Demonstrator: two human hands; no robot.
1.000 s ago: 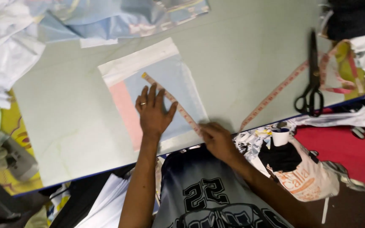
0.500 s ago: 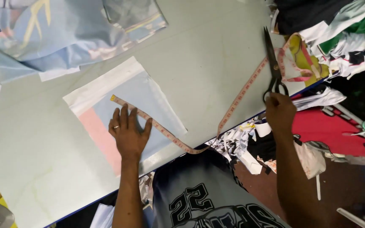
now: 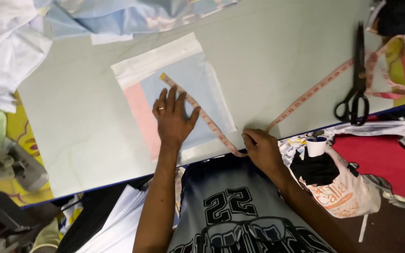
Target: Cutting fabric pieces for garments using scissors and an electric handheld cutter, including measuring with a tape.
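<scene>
My left hand (image 3: 172, 119) lies flat with spread fingers on a stack of cut fabric pieces (image 3: 188, 70), white, light blue and pink, on the pale green table (image 3: 268, 51). A ring is on one finger. An orange tape measure (image 3: 198, 108) runs diagonally across the fabric, from its upper middle down to the table's near edge. There my right hand (image 3: 261, 147) pinches the tape, which bends and continues up to the right. Black scissors (image 3: 355, 89) lie on the table at the right, apart from both hands.
Light blue and white cloth (image 3: 118, 14) is heaped along the table's far and left sides. A white cup (image 3: 316, 146) and a printed bag (image 3: 348, 194) sit below the table edge on the right. A grey machine (image 3: 5, 168) stands at the lower left.
Half a second ago my right hand was over by the scissors. It has come back to the tape at the table edge. My left hand stays on the fabric.
</scene>
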